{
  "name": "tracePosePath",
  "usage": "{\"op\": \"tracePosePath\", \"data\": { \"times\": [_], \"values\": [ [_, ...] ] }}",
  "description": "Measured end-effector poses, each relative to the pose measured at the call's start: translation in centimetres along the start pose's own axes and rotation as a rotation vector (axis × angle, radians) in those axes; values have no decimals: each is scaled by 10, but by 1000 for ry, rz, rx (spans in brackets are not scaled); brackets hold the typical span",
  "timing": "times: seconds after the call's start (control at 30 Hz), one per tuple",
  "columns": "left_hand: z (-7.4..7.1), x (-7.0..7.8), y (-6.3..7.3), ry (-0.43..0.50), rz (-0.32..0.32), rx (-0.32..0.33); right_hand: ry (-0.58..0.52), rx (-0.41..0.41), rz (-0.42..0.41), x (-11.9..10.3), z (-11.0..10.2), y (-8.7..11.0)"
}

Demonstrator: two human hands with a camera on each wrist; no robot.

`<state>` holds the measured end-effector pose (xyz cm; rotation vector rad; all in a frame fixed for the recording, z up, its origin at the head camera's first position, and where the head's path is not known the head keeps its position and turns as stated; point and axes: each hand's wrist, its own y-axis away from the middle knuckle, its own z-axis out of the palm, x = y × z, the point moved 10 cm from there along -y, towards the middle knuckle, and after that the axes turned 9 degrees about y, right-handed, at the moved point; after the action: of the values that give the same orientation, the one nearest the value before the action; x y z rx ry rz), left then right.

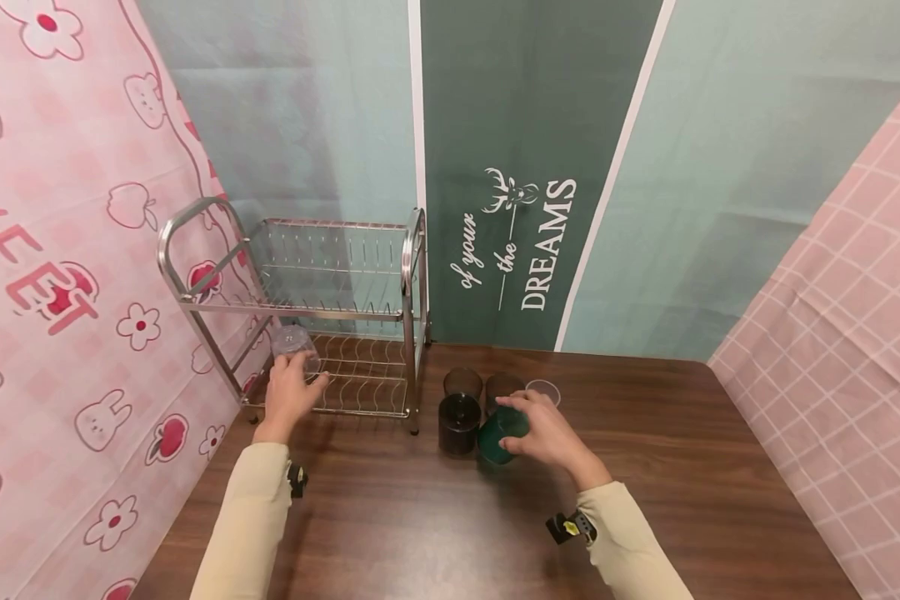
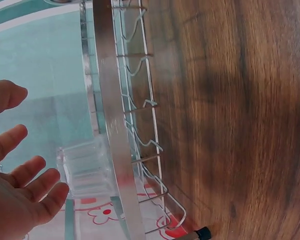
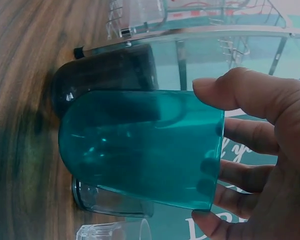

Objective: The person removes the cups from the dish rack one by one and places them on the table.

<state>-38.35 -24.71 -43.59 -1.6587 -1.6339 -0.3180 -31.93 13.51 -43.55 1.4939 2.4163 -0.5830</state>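
My left hand (image 1: pixel 288 393) is at the front of the metal dish rack (image 1: pixel 300 312), fingers spread and slightly bent. Just beyond its fingertips a clear cup (image 2: pixel 86 170) stands on the rack's lower tier. In the left wrist view a gap shows between most fingers and that cup. On the right, my right hand (image 1: pixel 546 432) grips a teal see-through cup (image 3: pixel 140 145) near its upper edge, thumb on one side and fingers on the other. A dark cup (image 1: pixel 459 432) stands directly left of the teal one. Whether the teal cup touches the table cannot be told.
Behind the front cups stand two more dark see-through cups (image 1: pixel 462 382) and a clear cup (image 1: pixel 544 385), partly hidden by my right hand. The brown wooden table (image 1: pixel 667 467) meets printed cloth walls at the back and sides. The rack's upper tier (image 1: pixel 322 267) overhangs its lower one.
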Motion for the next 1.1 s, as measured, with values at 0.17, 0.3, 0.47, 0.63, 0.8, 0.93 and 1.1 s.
{"op": "tracePosePath", "data": {
  "times": [0.17, 0.3, 0.47, 0.63, 0.8, 0.93, 1.1],
  "values": [
    [-2, -7, -8, -47, -5, 22, 50, 10, -11, 1, 8, -4],
    [-6, -8, -15, -63, 3, 55, 122, 31, -21, 0, 13, -7],
    [-8, -11, -21, -55, 8, 81, 202, 56, -20, 1, 20, -9],
    [-9, -14, -26, -58, -1, 98, 243, 64, -2, 4, 27, -10],
    [-14, -15, -33, -57, 20, 160, 263, 65, 10, 5, 32, -10],
    [-16, -17, -37, -60, 16, 190, 292, 64, 14, 7, 37, -10],
    [-14, -25, -40, -54, -12, 185, 324, 64, 15, 8, 44, -12]
  ]
}}
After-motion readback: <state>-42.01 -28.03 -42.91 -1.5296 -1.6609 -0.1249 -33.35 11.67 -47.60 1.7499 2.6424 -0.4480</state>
